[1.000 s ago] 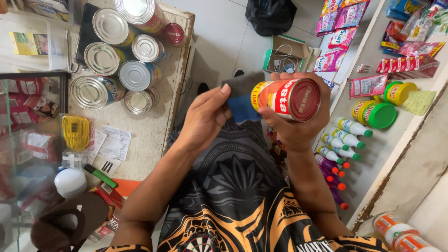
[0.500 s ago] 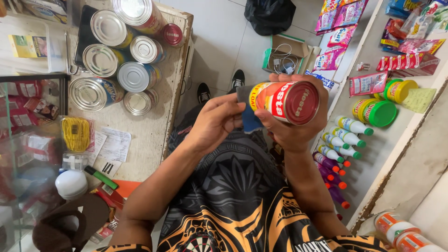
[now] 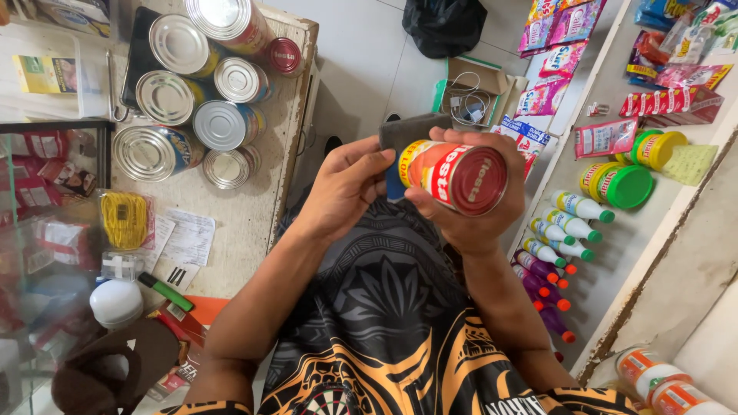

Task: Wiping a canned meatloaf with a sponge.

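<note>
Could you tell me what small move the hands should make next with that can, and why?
Probably turn the can a little in the right hand: the left hand presses the cloth against its far end, so other sides likely remain unwiped.

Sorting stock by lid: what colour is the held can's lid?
Red, on the can; head view.

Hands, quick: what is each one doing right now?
Left hand: closed on a dark cloth, pressed to the can.
Right hand: gripping the red-lidded can.
</note>
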